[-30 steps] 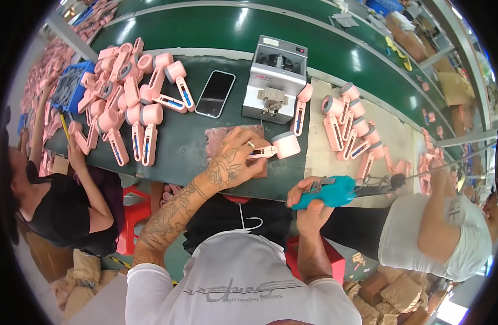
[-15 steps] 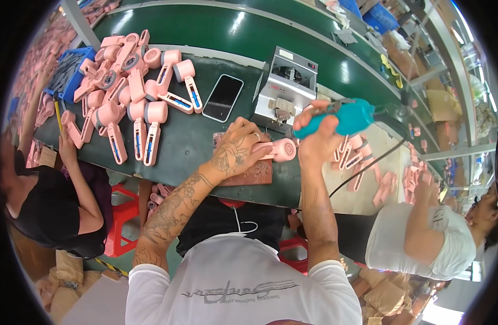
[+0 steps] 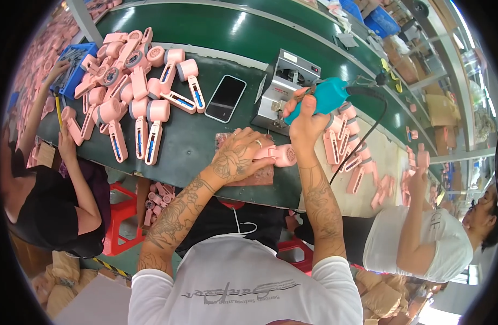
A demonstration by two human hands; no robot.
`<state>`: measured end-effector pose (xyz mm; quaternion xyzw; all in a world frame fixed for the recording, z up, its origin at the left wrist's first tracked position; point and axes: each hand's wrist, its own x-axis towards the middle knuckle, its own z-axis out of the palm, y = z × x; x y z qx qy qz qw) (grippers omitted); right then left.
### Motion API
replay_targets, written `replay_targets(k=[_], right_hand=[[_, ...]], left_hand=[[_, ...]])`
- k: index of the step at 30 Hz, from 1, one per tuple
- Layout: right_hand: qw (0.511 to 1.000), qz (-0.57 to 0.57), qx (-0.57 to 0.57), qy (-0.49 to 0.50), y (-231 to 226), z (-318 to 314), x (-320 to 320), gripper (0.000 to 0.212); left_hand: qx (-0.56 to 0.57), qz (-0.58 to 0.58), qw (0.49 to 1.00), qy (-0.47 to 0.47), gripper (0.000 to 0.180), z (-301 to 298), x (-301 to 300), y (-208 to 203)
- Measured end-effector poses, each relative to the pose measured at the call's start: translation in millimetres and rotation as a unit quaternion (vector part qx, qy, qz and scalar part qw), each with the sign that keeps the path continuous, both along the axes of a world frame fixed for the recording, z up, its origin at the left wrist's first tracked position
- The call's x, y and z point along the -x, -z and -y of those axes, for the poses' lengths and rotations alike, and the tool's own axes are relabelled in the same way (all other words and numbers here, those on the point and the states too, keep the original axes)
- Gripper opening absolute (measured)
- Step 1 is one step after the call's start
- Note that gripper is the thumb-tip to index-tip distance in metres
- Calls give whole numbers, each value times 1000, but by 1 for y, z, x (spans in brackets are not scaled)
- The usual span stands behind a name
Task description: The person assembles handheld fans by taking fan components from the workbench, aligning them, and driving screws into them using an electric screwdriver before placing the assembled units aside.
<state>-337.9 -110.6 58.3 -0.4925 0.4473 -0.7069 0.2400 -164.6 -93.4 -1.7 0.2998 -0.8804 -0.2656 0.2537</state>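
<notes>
My left hand point(image 3: 242, 154) is closed round the handle of a pink handheld fan point(image 3: 283, 156), whose round head points right. It rests over a reddish block point(image 3: 258, 177) on the green bench. A teal electric screwdriver point(image 3: 327, 98) is gripped in my right hand point(image 3: 307, 120), raised above the bench. Its tip end points down-left, beside the front of a grey metal screw feeder point(image 3: 284, 92); my fingers hide the bit. The fan's handle is mostly hidden under my left hand.
Many similar pink fans point(image 3: 158, 111) with open handles lie heaped at the left, near a phone point(image 3: 225, 98) and a blue bin point(image 3: 78, 73). More fans point(image 3: 343, 138) lie right, near the tool's black cable point(image 3: 376, 130). Co-workers sit at the left point(image 3: 48, 206) and right point(image 3: 422, 238).
My right hand has moved left and up with the screwdriver, toward the screw feeder. The fan in my left hand has rolled, its grille turning away to the right.
</notes>
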Motion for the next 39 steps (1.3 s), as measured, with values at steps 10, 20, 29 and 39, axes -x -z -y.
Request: replay_targets(k=[10, 20, 29, 39], right_hand=[[998, 55, -32, -24, 9, -43, -4, 58], [995, 73, -26, -60, 23, -45, -4, 54], [996, 77, -3, -51, 22, -42, -9, 43], [999, -2, 48, 14, -7, -1, 4, 44]], left_hand=[[79, -75, 994, -16, 43, 0, 4, 0], [15, 40, 999, -5, 47, -2, 1, -8], [26, 37, 999, 2, 47, -1, 3, 0], [77, -39, 996, 4, 32, -2, -2, -5]])
